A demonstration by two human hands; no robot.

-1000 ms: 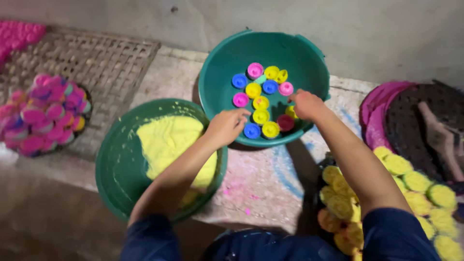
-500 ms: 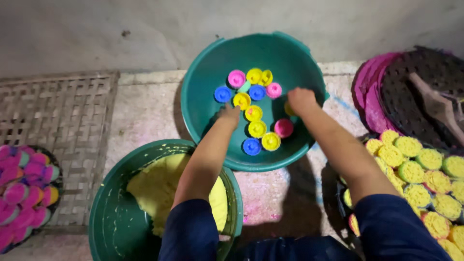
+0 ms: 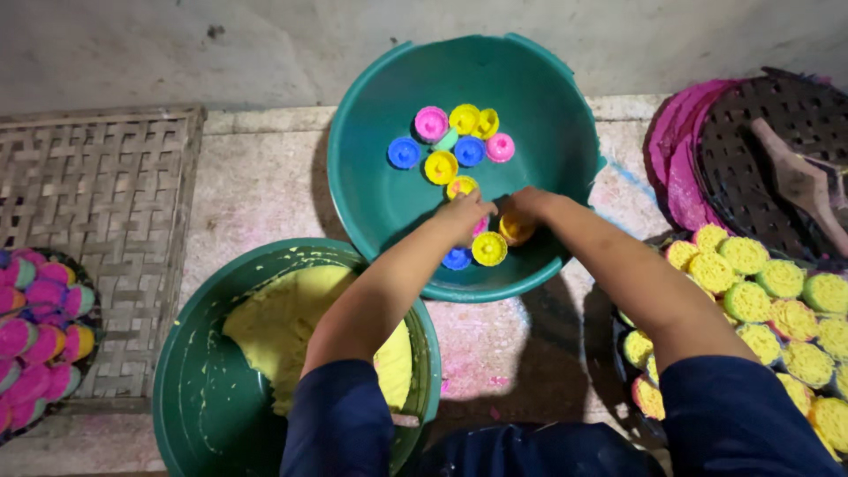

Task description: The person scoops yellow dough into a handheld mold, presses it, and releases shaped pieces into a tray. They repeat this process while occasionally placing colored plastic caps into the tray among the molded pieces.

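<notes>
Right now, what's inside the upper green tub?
The upper green tub holds small round moulds, pink, yellow and blue. The left hand and right hand reach in and cover some near its front.

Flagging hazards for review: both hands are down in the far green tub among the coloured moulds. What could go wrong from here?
1. The left hand and right hand crowd together over the moulds; one might knock a mould out of the other's grip.
2. The left forearm passes over the near tub of yellow paste; dipping lower could smear the sleeve.
3. The right arm reaches above the yellow cakes; a dropped elbow might crush some.
</notes>
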